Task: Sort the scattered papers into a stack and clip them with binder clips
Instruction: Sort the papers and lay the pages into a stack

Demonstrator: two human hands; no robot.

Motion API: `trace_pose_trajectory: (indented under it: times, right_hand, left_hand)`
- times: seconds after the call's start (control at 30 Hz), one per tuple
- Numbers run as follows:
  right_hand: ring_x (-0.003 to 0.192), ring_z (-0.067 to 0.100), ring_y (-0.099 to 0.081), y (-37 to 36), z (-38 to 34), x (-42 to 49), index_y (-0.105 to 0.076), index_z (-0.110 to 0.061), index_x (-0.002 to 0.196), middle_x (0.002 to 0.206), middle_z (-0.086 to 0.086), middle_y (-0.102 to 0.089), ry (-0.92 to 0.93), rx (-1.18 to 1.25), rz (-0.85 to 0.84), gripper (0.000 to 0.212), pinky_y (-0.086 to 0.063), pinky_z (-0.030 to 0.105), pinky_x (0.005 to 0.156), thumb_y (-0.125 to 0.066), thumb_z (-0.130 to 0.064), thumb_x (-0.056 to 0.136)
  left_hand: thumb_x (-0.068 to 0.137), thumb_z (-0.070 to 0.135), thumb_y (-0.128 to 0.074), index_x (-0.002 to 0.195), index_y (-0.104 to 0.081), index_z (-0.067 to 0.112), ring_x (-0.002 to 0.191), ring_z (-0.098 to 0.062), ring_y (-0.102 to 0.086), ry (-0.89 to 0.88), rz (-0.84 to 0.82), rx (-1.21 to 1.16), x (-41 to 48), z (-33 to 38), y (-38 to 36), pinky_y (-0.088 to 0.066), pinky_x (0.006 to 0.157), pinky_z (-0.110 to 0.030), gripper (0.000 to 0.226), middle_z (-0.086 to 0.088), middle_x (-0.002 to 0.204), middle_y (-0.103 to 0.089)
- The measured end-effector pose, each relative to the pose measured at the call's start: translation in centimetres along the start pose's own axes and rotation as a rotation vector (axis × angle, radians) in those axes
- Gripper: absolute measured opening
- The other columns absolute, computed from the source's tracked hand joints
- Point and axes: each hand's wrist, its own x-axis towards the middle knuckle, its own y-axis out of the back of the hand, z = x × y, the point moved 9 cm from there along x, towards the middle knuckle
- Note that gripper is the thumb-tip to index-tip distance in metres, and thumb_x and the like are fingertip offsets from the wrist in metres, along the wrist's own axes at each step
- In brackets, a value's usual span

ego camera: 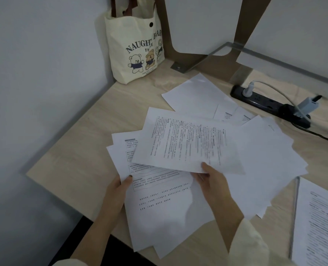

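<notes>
Past my sleeve (249, 244), my right hand (215, 181) pinches one printed sheet (188, 143) over the papers (165, 208) on the desk (73, 150). My left hand (119, 187) pinches their left edge. I'm gathering; next, lay it square on top.

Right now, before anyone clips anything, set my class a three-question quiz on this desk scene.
1. True or false: the tote bag lies flat on the papers.
2. Which hand pinches the raised printed sheet: A left hand, B right hand?
3. What black item on the desk has a white plug in it?
Key: 1 false, it stands upright. 2 B; the left hand holds the papers beneath. 3 the power strip.
</notes>
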Motion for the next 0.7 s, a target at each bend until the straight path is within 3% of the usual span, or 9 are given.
trace_pose_trajectory:
  times: [0.13, 0.2, 0.23, 0.27, 0.3, 0.37, 0.5, 0.63, 0.7]
  right_hand:
    - [0.086, 0.025, -0.061, 0.8, -2.9, 0.7, -0.059, 0.002, 0.103, 0.099, 0.017, -0.062, -0.076, -0.339, -0.034, 0.016, -0.059, 0.029, 0.068, -0.05, -0.001, 0.09]
    - [0.082, 0.023, -0.061, 1.3, -4.6, 0.6, -0.059, 0.001, 0.105, 0.1, 0.017, -0.06, -0.094, -0.693, -0.085, 0.018, -0.058, 0.027, 0.063, -0.053, -0.003, 0.089]
    - [0.082, 0.022, -0.06, 1.6, -5.3, 0.6, -0.058, -0.003, 0.108, 0.103, 0.016, -0.061, -0.092, -0.904, -0.1, 0.019, -0.055, 0.026, 0.064, -0.053, -0.004, 0.089]
    - [0.086, 0.023, -0.06, 1.7, -5.8, 0.6, -0.058, -0.005, 0.11, 0.106, 0.015, -0.061, -0.081, -1.11, -0.109, 0.022, -0.053, 0.028, 0.069, -0.052, -0.004, 0.089]
    - [0.092, 0.026, -0.061, 1.3, -6.3, 0.7, -0.058, -0.005, 0.113, 0.11, 0.015, -0.062, -0.051, -1.287, -0.119, 0.025, -0.052, 0.033, 0.075, -0.049, -0.004, 0.089]
    - [0.102, 0.031, -0.06, -0.3, -6.7, 1.1, -0.057, -0.004, 0.119, 0.115, 0.016, -0.063, 0.081, -1.524, -0.125, 0.032, -0.049, 0.036, 0.085, -0.044, -0.005, 0.09]
    - [0.098, 0.029, -0.055, -4.5, -5.7, 1.0, -0.054, 0.001, 0.117, 0.111, 0.016, -0.06, 0.312, -1.561, -0.094, 0.029, -0.036, 0.026, 0.077, -0.041, -0.007, 0.093]
    - [0.071, 0.02, -0.046, -6.8, -3.7, 1.4, -0.047, -0.006, 0.081, 0.073, 0.003, -0.049, 0.359, -1.482, -0.101, 0.014, -0.032, 0.023, 0.055, -0.041, -0.009, 0.093]
    - [0.06, 0.013, -0.042, -7.3, -2.8, 1.5, -0.039, -0.011, 0.078, 0.065, -0.003, -0.041, 0.389, -1.469, -0.101, 0.016, -0.027, 0.017, 0.048, -0.041, -0.009, 0.094]
  left_hand:
    - [0.098, 0.028, -0.038, 0.103, -0.062, 0.024, 0.089, -0.01, -0.064, 0.1, -0.067, -0.156, 0.2, -0.4, -0.4, -0.05, 0.074, -0.027, 0.025, 0.008, 0.094, -0.071]
    - [0.099, 0.021, -0.034, 0.094, -0.058, 0.015, 0.071, -0.011, -0.057, 0.143, -0.042, -0.22, 0.7, -0.4, -0.4, -0.051, 0.056, -0.019, 0.025, 0.004, 0.075, -0.068]
    - [0.099, 0.018, -0.034, 0.097, -0.059, 0.01, 0.067, -0.012, -0.056, 0.148, -0.029, -0.255, 0.9, -0.2, -0.3, -0.051, 0.051, -0.018, 0.026, -0.003, 0.077, -0.07]
    - [0.099, 0.018, -0.034, 0.108, -0.058, 0.004, 0.065, -0.011, -0.058, 0.133, -0.032, -0.282, 1.2, 0.0, -0.3, -0.051, 0.051, -0.018, 0.029, 0.016, 0.075, -0.047]
    - [0.099, 0.022, -0.035, 0.12, -0.054, 0.001, 0.065, -0.008, -0.062, 0.134, -0.051, -0.298, 1.2, 0.1, -0.4, -0.052, 0.054, -0.02, 0.035, -0.004, 0.111, -0.046]
    - [0.096, 0.037, -0.039, 0.12, -0.057, 0.017, 0.078, -0.006, -0.067, 0.16, -0.13, -0.271, 0.6, -0.2, -0.9, -0.053, 0.067, -0.027, 0.037, -0.003, 0.099, -0.071]
    - [0.09, 0.04, -0.051, 0.113, -0.062, 0.031, 0.098, -0.013, -0.067, 0.084, -0.135, -0.109, -0.3, 0.2, -1.2, -0.053, 0.084, -0.037, 0.027, 0.009, 0.105, -0.072]
    - [0.089, 0.023, -0.056, 0.118, -0.059, 0.025, 0.097, -0.012, -0.066, 0.035, -0.086, -0.105, -0.5, 0.5, -1.3, -0.053, 0.074, -0.025, 0.029, 0.007, 0.108, -0.07]
    - [0.089, 0.017, -0.056, 0.122, -0.055, 0.023, 0.097, -0.011, -0.064, 0.039, -0.073, -0.086, -0.5, 0.4, -1.4, -0.052, 0.078, -0.027, 0.033, 0.007, 0.11, -0.067]
